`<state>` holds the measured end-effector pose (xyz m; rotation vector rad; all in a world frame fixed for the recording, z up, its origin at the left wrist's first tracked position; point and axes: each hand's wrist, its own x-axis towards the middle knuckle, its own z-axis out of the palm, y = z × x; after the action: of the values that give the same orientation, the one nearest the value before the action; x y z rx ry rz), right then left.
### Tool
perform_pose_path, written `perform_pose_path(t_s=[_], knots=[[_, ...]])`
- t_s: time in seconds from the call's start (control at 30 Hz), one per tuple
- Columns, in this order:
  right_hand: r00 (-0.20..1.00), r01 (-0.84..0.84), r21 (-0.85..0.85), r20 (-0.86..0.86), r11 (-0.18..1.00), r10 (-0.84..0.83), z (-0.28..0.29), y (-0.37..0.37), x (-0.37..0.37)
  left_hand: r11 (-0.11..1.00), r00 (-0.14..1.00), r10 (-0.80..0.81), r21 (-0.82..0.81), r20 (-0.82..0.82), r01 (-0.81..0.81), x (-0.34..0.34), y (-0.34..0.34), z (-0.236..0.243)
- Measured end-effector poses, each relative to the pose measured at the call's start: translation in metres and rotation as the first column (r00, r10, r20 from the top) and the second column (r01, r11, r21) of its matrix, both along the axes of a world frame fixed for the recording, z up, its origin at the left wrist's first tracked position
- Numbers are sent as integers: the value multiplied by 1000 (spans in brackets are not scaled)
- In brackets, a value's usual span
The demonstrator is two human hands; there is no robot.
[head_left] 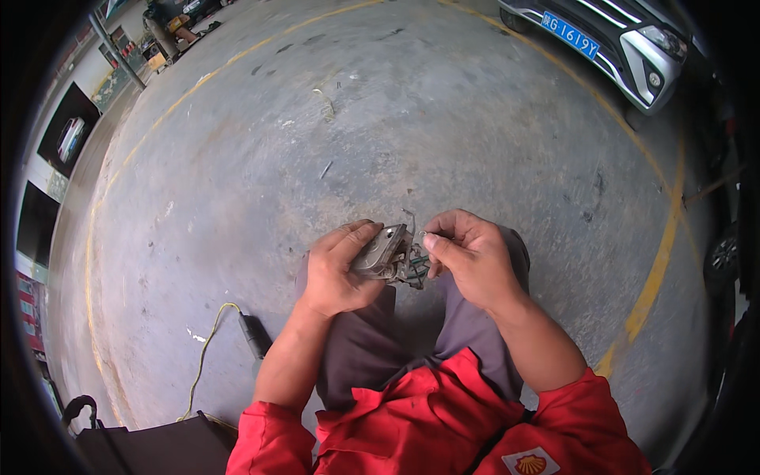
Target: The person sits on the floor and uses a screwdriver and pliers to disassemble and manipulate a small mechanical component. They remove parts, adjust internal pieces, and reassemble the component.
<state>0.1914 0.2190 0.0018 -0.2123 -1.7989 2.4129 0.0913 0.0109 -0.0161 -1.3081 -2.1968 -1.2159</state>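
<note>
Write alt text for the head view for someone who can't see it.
A person in a red top holds a metal mechanism in the left hand, the right hand pinched close beside it. A silver car stands at upper right on the concrete floor.

Scuffed grey concrete floor (237, 182) with painted yellow lines (651, 289)

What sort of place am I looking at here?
Probably a car repair garage or its yard: a silver car stands at the upper right, yellow lines mark the stained grey floor, and the left hand holds a worn metal part.
</note>
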Motion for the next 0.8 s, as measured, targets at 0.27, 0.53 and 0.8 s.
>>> perform_pose_path(t_s=[0.27,0.53,0.8], knots=[[986,-29,-205,152,978,61,-8,6,-14,1000,996,-2,-17,93,3,-4,-6,-7],[977,-41,-240,193,970,89,-1,6,-19,1000,999,8,-13,54,-7,-5,-1,-10],[970,-54,-181,224,982,95,7,8,-22,1000,999,10,-25,36,-9,-3,0,-8]])
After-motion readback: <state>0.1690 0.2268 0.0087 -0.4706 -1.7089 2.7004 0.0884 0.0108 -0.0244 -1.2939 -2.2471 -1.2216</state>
